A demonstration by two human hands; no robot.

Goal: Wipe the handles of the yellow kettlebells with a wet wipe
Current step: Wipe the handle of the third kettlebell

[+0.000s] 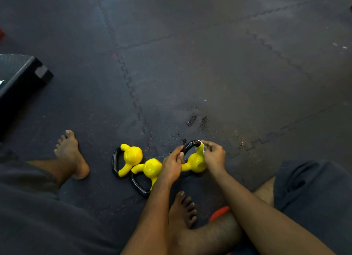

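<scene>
- We are sitting on the floor with three yellow kettlebells lying on their sides in a row between our bare feet, all within easy reach.
- Our left hand (171, 164) is closed around the near part of the black handle (190, 146) of the right-hand kettlebell (195, 162), fingers curled over it — we judge this is to steady it against the rubbing.
- Our right hand (214, 155) pinches a small pale wet wipe (202, 147) against the far corner of that handle, where the black loop meets the yellow horn; thumb and fingertips are pressed together on the wipe.
- The middle kettlebell (150, 168) lies touching our left wrist, its handle pointing back toward us; the left-hand kettlebell (132, 156) lies just beside it, handle to the left. Whether these two are already wiped we cannot tell.
- The floor (209, 64) is dark interlocking rubber matting with jigsaw seams, scuffed — and showing dark, shiny patches just beyond the hands, possibly wet.
- A black step platform (21, 74) sits well apart at the left; something orange (219, 213) shows under our right leg.
</scene>
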